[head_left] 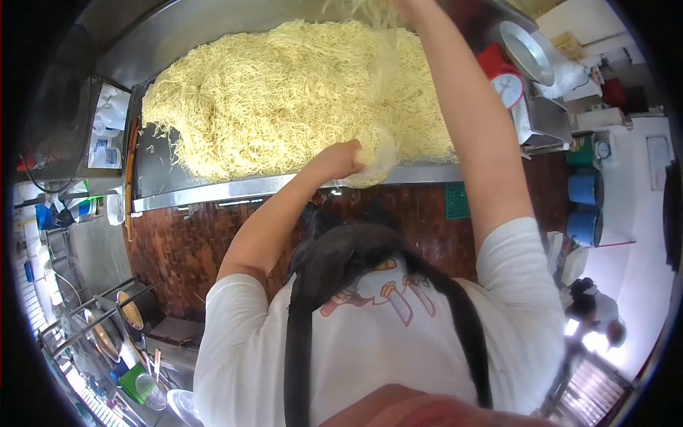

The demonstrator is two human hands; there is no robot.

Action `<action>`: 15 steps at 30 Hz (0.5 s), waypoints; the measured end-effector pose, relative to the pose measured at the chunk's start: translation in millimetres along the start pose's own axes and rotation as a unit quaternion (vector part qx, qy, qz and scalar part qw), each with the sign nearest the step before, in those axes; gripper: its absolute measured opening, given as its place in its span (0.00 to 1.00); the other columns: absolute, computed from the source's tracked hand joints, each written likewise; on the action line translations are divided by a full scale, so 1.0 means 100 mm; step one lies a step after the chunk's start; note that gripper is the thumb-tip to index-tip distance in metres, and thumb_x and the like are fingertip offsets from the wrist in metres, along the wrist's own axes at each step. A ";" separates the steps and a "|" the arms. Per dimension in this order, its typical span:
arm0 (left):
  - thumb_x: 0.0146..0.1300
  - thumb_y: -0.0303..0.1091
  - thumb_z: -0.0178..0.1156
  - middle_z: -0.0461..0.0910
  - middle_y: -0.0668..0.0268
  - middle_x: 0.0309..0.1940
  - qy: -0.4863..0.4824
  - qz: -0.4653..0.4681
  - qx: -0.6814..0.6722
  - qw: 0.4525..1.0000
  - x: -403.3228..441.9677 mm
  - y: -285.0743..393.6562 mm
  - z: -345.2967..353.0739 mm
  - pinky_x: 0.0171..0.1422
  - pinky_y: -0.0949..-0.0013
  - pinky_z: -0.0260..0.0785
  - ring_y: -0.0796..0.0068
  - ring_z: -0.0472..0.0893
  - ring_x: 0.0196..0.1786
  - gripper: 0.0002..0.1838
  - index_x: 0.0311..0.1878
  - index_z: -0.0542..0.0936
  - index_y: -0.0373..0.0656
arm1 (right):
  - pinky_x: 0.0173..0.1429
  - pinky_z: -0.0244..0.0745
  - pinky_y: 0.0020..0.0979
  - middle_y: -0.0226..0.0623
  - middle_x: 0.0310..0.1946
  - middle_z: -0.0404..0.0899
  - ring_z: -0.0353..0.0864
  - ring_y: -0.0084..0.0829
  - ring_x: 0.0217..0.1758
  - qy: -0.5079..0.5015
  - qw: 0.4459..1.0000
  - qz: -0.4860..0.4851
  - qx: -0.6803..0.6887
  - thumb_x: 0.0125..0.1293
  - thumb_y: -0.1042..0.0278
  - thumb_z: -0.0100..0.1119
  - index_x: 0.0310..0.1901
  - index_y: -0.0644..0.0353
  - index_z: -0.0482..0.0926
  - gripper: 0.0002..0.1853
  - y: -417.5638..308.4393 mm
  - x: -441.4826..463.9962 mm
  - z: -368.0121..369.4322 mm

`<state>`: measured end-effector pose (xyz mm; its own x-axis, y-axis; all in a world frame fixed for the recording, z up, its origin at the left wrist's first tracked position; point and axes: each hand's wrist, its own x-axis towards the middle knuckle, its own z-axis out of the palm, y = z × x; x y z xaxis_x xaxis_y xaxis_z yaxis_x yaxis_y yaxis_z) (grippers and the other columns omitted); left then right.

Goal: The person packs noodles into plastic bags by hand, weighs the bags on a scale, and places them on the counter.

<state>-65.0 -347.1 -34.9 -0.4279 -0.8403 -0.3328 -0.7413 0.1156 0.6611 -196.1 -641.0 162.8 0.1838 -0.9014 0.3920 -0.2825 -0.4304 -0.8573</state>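
A wide heap of pale yellow noodles (pixel 284 99) covers most of a metal table. My left hand (pixel 340 160) is closed on the rim of a clear plastic bag (pixel 385 153) at the table's near edge. Some noodles show inside the bag. At the top edge of the view my right hand (pixel 407 6) is raised above the heap, mostly cut off by the frame. A bunch of noodles hangs from it, and blurred strands trail down toward the bag.
A red dial scale (pixel 506 89) with a metal pan (pixel 526 51) stands at the right. Wooden sticks (pixel 131 171) lie along the table's left end. Blue containers (pixel 585 208) line the right wall. Another person (pixel 601 313) is in the background at lower right.
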 end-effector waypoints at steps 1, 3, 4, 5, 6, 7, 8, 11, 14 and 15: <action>0.68 0.38 0.58 0.85 0.52 0.34 0.005 0.027 -0.066 0.997 -0.10 0.01 -0.09 0.42 0.57 0.78 0.59 0.85 0.37 0.22 0.61 0.73 0.37 | 0.39 0.76 0.32 0.34 0.34 0.81 0.78 0.29 0.34 -0.081 0.988 0.084 -0.100 0.70 0.61 0.60 0.68 0.59 0.68 0.27 0.18 -0.43 0.00; 0.69 0.40 0.60 0.82 0.56 0.31 0.049 -0.044 -0.204 0.977 -0.23 -0.07 -0.07 0.35 0.62 0.76 0.66 0.82 0.31 0.22 0.60 0.75 0.37 | 0.52 0.76 0.38 0.41 0.48 0.82 0.80 0.37 0.48 -0.210 0.939 0.161 -0.218 0.65 0.59 0.65 0.74 0.57 0.64 0.37 0.35 -1.19 -0.06; 0.69 0.41 0.61 0.81 0.59 0.29 0.068 -0.079 -0.270 0.957 -0.26 -0.11 -0.06 0.31 0.64 0.75 0.69 0.81 0.28 0.21 0.59 0.76 0.38 | 0.61 0.75 0.41 0.48 0.59 0.80 0.80 0.42 0.57 -0.257 0.924 0.156 -0.237 0.63 0.58 0.66 0.75 0.57 0.62 0.40 0.40 -1.55 -0.11; 0.70 0.40 0.60 0.80 0.61 0.28 0.132 -0.079 -0.290 0.945 -0.21 -0.24 0.04 0.29 0.66 0.73 0.72 0.79 0.26 0.19 0.57 0.77 0.38 | 0.65 0.74 0.39 0.53 0.65 0.74 0.77 0.43 0.64 -0.337 0.884 0.153 -0.287 0.61 0.61 0.66 0.76 0.57 0.60 0.42 0.58 -1.90 -0.09; 0.71 0.39 0.59 0.79 0.64 0.27 0.194 -0.078 -0.307 0.929 -0.11 -0.43 0.23 0.26 0.68 0.71 0.74 0.78 0.24 0.17 0.55 0.77 0.38 | 0.67 0.73 0.42 0.56 0.64 0.75 0.77 0.46 0.66 -0.374 0.875 0.130 -0.278 0.60 0.63 0.66 0.75 0.57 0.62 0.40 0.66 -2.37 -0.07; 0.72 0.38 0.59 0.77 0.66 0.26 0.252 -0.077 -0.322 0.909 -0.06 -0.52 0.34 0.24 0.70 0.69 0.77 0.76 0.22 0.14 0.53 0.78 0.38 | 0.66 0.73 0.42 0.55 0.62 0.76 0.78 0.50 0.63 -0.391 0.868 0.115 -0.283 0.61 0.64 0.64 0.73 0.56 0.64 0.38 0.65 -2.77 0.00; 0.72 0.38 0.57 0.77 0.65 0.25 0.251 -0.076 -0.355 0.897 -0.06 -0.41 0.25 0.25 0.70 0.70 0.76 0.76 0.21 0.14 0.51 0.79 0.37 | 0.65 0.74 0.43 0.54 0.61 0.78 0.79 0.53 0.61 -0.406 0.862 0.098 -0.288 0.61 0.66 0.62 0.72 0.56 0.66 0.35 0.69 -3.01 0.08; 0.77 0.38 0.52 0.75 0.64 0.22 0.249 -0.056 -0.413 0.874 -0.20 0.26 -0.30 0.25 0.69 0.68 0.76 0.75 0.18 0.14 0.45 0.80 0.37 | 0.61 0.76 0.43 0.52 0.57 0.81 0.80 0.55 0.58 -0.235 0.827 0.228 -0.458 0.64 0.69 0.58 0.65 0.57 0.75 0.26 1.28 -3.26 -0.01; 0.76 0.39 0.54 0.75 0.65 0.21 0.255 -0.040 -0.377 0.890 -0.16 0.52 -0.54 0.24 0.68 0.67 0.76 0.74 0.18 0.13 0.48 0.79 0.37 | 0.55 0.78 0.43 0.51 0.49 0.84 0.82 0.56 0.52 -0.177 0.887 0.248 -0.348 0.66 0.71 0.54 0.55 0.60 0.82 0.17 0.72 -3.07 -0.45; 0.74 0.40 0.57 0.74 0.64 0.19 0.233 -0.034 -0.347 0.908 -0.09 0.44 -0.55 0.24 0.65 0.67 0.75 0.75 0.18 0.14 0.51 0.77 0.37 | 0.54 0.78 0.42 0.51 0.45 0.85 0.83 0.53 0.49 -0.132 0.918 0.215 -0.307 0.67 0.71 0.54 0.53 0.60 0.83 0.15 0.75 -3.09 -0.51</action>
<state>-65.9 -363.3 34.3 -0.0085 -0.9847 -0.1741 -0.1844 -0.1695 0.9681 -322.4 -396.8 -5.9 0.1305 -0.9862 -0.1020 -0.8446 -0.0567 -0.5323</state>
